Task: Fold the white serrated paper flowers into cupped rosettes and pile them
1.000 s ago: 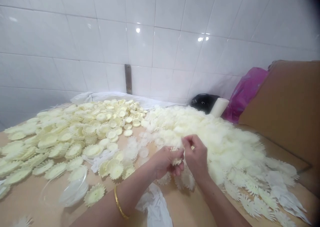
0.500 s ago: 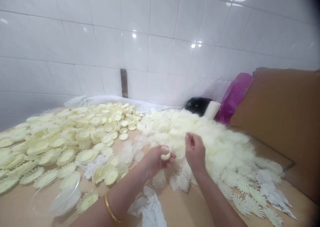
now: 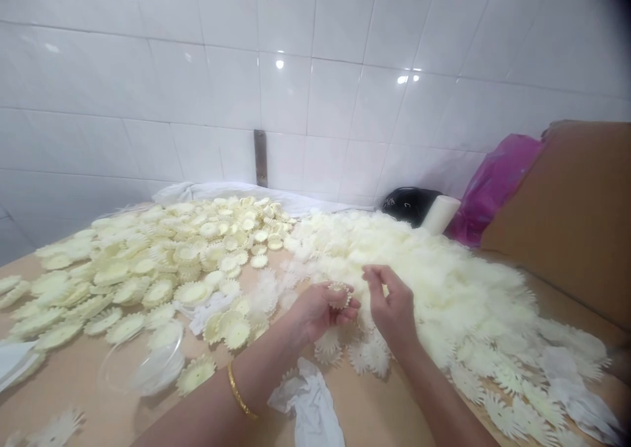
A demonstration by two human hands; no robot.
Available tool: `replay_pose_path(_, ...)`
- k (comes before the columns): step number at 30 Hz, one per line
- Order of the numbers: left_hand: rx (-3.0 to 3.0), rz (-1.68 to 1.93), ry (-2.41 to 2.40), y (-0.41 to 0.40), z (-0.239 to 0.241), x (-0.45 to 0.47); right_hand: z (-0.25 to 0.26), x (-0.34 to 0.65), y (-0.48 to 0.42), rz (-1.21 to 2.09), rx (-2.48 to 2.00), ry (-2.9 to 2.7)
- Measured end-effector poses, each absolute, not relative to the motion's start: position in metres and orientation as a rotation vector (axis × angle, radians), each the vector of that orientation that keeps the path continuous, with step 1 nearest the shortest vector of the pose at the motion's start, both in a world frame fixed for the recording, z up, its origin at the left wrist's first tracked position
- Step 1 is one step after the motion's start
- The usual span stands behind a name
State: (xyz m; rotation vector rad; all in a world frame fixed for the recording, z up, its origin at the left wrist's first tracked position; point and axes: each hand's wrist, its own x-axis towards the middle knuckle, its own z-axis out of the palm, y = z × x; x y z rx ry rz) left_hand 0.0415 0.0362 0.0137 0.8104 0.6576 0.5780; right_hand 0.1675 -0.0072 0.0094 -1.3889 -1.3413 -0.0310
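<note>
My left hand (image 3: 318, 312) is closed around a small pale-yellow disc with a toothed edge (image 3: 340, 294), like a cloth flower piece; the disc sits between thumb and fingers. Just to its right, my right hand (image 3: 394, 309) is raised with thumb and forefinger pinched together, apart from the disc. Whatever the pinch holds is too small to make out. Beneath and beyond the hands spreads a heap of loose, whitish petal pieces (image 3: 444, 289). On the left lies a pile of thicker, cupped yellow discs (image 3: 142, 266). A crumpled white cloth (image 3: 315, 407) lies below my left hand.
A clear plastic bowl (image 3: 158, 368) stands at the left front. At the back right are a black bag (image 3: 411, 204), a white roll (image 3: 440, 215), a purple plastic bag (image 3: 503, 177) and a large cardboard box (image 3: 566, 217). A tiled wall (image 3: 335, 98) closes the back.
The view has turned slightly left, so the scene sits farther right. My right hand's fingertips have tipped toward my left hand. The disc in my left hand is turned differently.
</note>
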Motion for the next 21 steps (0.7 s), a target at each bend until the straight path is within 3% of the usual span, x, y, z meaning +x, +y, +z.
replay_pose_path(8, 0.808, 0.588, 0.717, 0.036, 0.014, 0.043, 0.015, 0.172, -0.008, 0.079, -1.308, -0.945)
replay_pose_path(21, 0.855, 0.708, 0.722, 0.037, 0.007, 0.045, 0.015, 0.161, -0.011, 0.160, -1.405, -1.240)
